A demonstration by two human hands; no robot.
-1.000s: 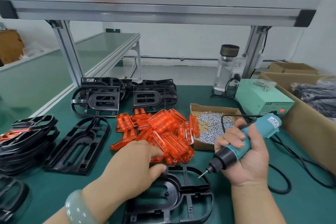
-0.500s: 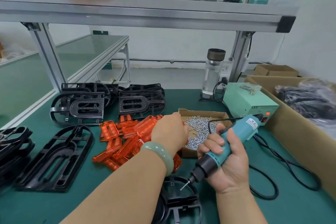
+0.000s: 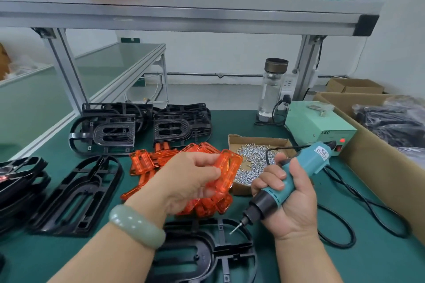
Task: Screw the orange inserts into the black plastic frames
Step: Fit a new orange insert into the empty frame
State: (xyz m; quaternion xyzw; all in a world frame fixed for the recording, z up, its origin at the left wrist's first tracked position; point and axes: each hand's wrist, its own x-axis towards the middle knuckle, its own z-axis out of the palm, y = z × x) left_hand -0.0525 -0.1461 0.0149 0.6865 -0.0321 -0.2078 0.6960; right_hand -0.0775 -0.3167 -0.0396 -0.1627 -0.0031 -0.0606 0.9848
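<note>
The person's left hand (image 3: pixel 184 181) is lifting one orange insert (image 3: pixel 227 167), its fingers (image 3: pixel 202 159) and thumb pinching the long edge of the glossy, see-through, round-cornered shell with its ribbed middle. Just beneath those fingers a loose heap of the same inserts (image 3: pixel 147 161) is lying on the green-matted worktop (image 3: pixel 345 259). The right hand (image 3: pixel 292 202) is wrapping its fingers (image 3: pixel 271 178) tightly round a teal electric screwdriver (image 3: pixel 312 161) with a black nose. Its thin bit is pointing down over a matte black plastic frame (image 3: pixel 207 240), an oval-ended ribbed skeleton lying below both hands. Beyond the right fingers a shallow cardboard box (image 3: pixel 239 142) is holding small shiny screws. Farther back, a pale green metal box (image 3: pixel 322 126) is showing "LED" beside a red light. The screwdriver's label is too blurred to read.
</note>
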